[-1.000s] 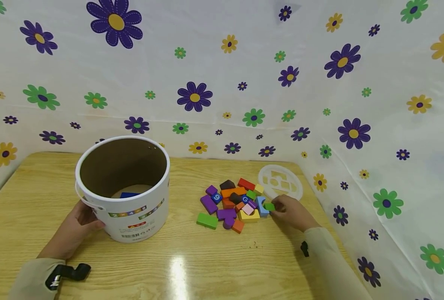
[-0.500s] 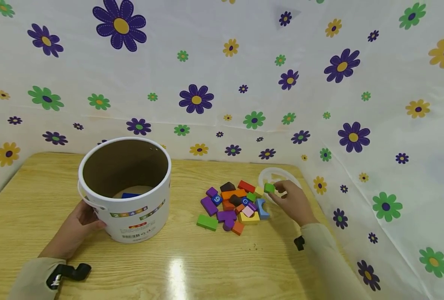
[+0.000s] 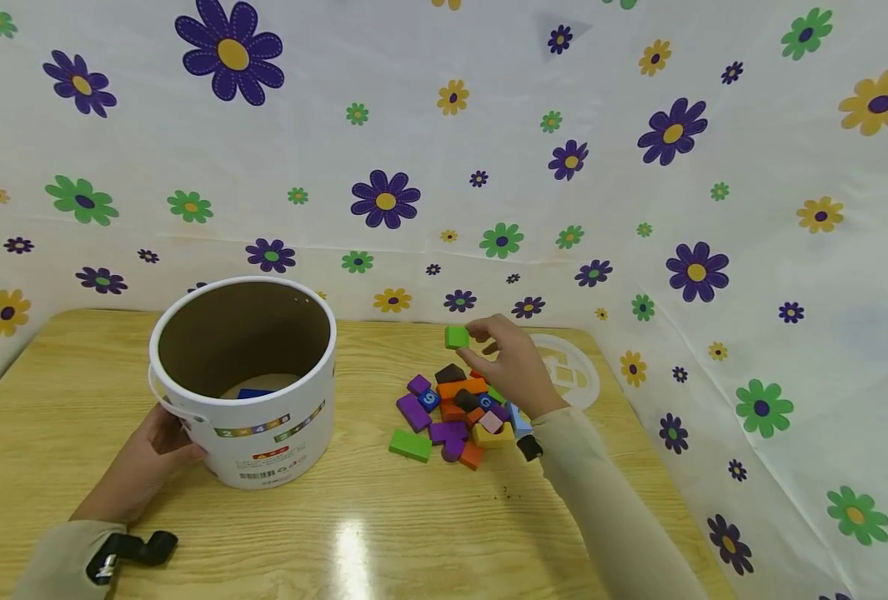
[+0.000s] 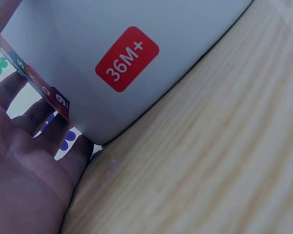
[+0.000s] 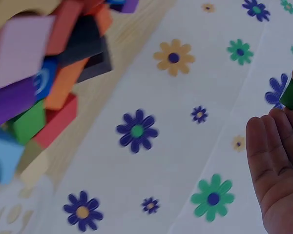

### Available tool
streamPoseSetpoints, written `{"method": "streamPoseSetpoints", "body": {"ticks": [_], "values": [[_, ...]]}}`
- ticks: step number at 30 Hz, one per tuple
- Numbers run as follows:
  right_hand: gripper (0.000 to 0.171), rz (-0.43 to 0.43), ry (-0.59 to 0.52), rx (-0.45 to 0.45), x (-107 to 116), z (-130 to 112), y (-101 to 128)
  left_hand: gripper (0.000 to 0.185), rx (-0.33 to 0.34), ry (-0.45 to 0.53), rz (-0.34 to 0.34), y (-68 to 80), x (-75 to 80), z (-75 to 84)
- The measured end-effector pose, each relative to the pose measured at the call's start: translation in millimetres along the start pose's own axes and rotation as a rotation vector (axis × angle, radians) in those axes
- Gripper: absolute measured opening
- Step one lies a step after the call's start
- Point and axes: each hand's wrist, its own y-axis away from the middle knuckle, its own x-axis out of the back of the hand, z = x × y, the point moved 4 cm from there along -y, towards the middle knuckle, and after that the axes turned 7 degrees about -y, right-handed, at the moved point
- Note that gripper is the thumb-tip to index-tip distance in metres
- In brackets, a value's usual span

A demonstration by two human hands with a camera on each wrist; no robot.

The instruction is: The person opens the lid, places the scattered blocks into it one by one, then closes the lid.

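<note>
My right hand [image 3: 514, 367] pinches a small green block [image 3: 456, 337] between thumb and fingertips, raised above the back of the table, just past a heap of blocks [image 3: 454, 412]. In the right wrist view the green block [image 5: 292, 95] is partly cut off at the right edge. On the left, a white bucket [image 3: 293, 446] stands with its mouth up and a blue block [image 3: 254, 393] on its floor. My left hand [image 3: 143, 462] holds the bucket low on its left side, thumb toward the front. In the left wrist view its fingers [image 4: 53, 131] reach around the printed wall.
A longer green block [image 3: 410, 445] lies at the heap's near left. Behind the right forearm is a white lid with cut-out shapes [image 3: 592, 379], partly hidden. A flower-patterned cloth [image 3: 413, 125] hangs along the table's back and right.
My right hand has lifted the green block from the heap's right side and carried it up and leftward. My left hand stays on the bucket.
</note>
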Motion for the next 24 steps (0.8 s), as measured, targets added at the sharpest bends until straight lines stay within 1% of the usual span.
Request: {"method": "streamPoseSetpoints", "body": {"ticks": [6, 12, 14, 17, 20, 24], "values": [[0.034, -0.024, -0.007, 0.064, -14.4, -31.3, -18.5, 0.081, 0.009, 0.013, -0.013, 0.6, -0.4, -1.6], [0.034, -0.04, -0.014, 0.154, -30.1, -60.6, -32.7, 0.084, 0.035, -0.021, -0.027, -2.5, 0.2, -0.3], [0.034, -0.039, -0.01, 0.181, -35.6, -69.0, -36.3, 0.084, 0.039, -0.033, -0.031, -3.5, -0.5, 0.2], [0.034, -0.028, -0.018, 0.219, -43.2, -82.2, -41.8, 0.084, 0.028, -0.04, -0.027, -3.7, -0.9, 0.8], [0.035, -0.008, -0.045, 0.257, -50.3, -95.7, -47.1, 0.083, 0.02, -0.039, -0.023, -2.4, 0.0, 1.3], [0.034, -0.016, -0.071, 0.297, -60.2, -113.3, -51.8, 0.082, 0.03, -0.042, -0.017, -0.2, 0.6, 1.8]]}}
